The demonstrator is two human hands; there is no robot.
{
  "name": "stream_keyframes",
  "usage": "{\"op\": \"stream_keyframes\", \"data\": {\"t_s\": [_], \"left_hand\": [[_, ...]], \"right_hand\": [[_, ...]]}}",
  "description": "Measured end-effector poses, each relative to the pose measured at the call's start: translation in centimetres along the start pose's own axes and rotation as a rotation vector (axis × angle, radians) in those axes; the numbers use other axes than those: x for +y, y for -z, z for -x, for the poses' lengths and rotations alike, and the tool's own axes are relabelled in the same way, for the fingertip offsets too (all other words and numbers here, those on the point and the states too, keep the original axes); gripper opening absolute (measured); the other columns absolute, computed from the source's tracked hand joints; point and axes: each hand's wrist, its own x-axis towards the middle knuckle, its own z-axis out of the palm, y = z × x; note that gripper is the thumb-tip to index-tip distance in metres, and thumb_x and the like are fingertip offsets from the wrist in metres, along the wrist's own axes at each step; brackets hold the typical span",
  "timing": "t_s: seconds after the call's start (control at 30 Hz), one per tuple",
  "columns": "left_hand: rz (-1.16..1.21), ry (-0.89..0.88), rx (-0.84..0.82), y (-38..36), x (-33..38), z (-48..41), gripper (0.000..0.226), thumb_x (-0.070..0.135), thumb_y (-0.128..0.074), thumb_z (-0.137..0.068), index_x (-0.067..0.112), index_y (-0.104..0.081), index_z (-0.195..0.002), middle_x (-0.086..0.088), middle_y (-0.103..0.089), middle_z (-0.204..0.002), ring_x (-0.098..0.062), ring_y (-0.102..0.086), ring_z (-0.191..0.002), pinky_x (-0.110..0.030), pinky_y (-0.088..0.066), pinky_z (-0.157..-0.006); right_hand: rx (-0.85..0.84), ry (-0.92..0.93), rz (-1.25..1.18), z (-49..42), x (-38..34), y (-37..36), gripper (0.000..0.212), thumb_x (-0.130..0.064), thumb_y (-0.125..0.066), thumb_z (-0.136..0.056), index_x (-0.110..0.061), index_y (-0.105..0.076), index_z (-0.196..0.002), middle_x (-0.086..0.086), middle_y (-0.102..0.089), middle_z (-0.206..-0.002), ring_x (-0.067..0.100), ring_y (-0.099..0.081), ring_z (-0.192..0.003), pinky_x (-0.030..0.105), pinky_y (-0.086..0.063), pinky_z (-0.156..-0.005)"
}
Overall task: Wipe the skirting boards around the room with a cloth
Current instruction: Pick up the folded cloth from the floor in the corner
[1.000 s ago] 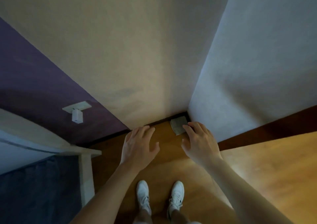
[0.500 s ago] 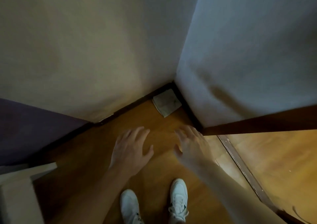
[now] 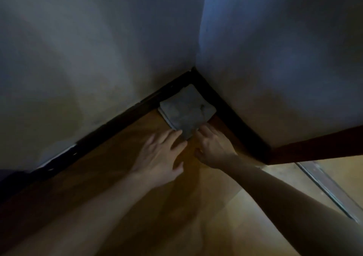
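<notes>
Dim light falls on a corner where two pale plastered walls (image 3: 98, 49) meet above a warm, glossy wooden floor (image 3: 117, 167). A dark skirting board (image 3: 117, 120) runs along the foot of both walls and turns sharply at the corner. On the left run it has pale chips or scuffs low down. To the right it gives way to a reddish-brown board (image 3: 314, 143), with a metal threshold strip (image 3: 326, 187) set in the floor beyond it.

The cloth (image 3: 186, 110) lies flat on the floor, tucked into the corner with its far edges against or just beside the skirting. It is grey and folded into a thick, soft square, with layered edges showing along its left side and a small dark mark on top.

Both hands reach towards it from below. The left hand (image 3: 161, 157) has its fingers (image 3: 172, 136) spread and straight, the tips at the cloth's near left edge. The right hand (image 3: 213, 147) has its fingers (image 3: 206, 131) loosely extended, close together, the tips on or at the near corner. Neither hand seems to have closed on the cloth, though the blur makes that hard to be sure of.

As I judge it, the wiping here has not begun: the cloth has yet to be lifted, and both runs of skirting in sight remain to be done. Nothing shows how the rest of the room stands.
</notes>
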Motion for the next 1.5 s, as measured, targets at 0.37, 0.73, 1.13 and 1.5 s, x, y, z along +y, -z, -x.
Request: {"op": "stream_keyframes", "data": {"t_s": [0.37, 0.73, 1.13, 1.5], "left_hand": [[-0.017, -0.05, 0.044, -7.7, -3.5, -1.1, 0.075, 0.058, -0.037, -0.096, 0.031, -0.009, -0.16, 0.002, 0.002, -0.168, -0.019, 0.001, -0.154, -0.04, -0.001, -0.126], [0.001, -0.196, 0.02, -12.0, -1.8, 4.2, 0.081, 0.057, -0.038, -0.096, 0.025, -0.005, -0.162, -0.001, 0.005, -0.169, -0.016, 0.005, -0.155, -0.042, -0.011, -0.126], [-0.003, -0.263, 0.084, -12.1, -0.3, 3.1, 0.077, 0.051, -0.044, -0.096, 0.016, -0.02, -0.16, -0.005, -0.016, -0.168, -0.02, -0.011, -0.155, -0.038, -0.018, -0.125], [0.295, -0.336, 0.228, -12.0, -0.3, 4.8, 0.06, 0.006, -0.085, -0.072, 0.005, -0.066, -0.129, -0.007, -0.067, -0.129, -0.023, -0.062, -0.121, -0.04, -0.056, -0.097]], "right_hand": [[-0.024, -0.022, 0.114, 1.0, -1.2, -6.0, 0.079, -0.063, -0.017, -0.086, -0.028, -0.009, -0.156, 0.005, -0.012, -0.164, 0.028, -0.016, -0.148, 0.051, 0.001, -0.119], [0.036, 0.145, 0.016, 12.2, -6.4, -10.0, 0.072, -0.047, -0.047, -0.087, -0.019, -0.032, -0.151, 0.013, -0.041, -0.149, 0.03, -0.043, -0.129, 0.051, -0.028, -0.115], [-0.007, 0.176, 0.019, 8.6, -0.2, -8.3, 0.073, -0.04, -0.033, -0.091, -0.012, -0.016, -0.156, 0.015, -0.018, -0.161, 0.028, -0.015, -0.15, 0.041, -0.027, -0.118], [0.23, 0.327, -0.163, 12.4, 1.3, -12.1, 0.06, -0.04, -0.053, -0.097, -0.023, -0.033, -0.152, 0.001, -0.049, -0.145, 0.017, -0.041, -0.138, 0.039, -0.045, -0.102]]}}
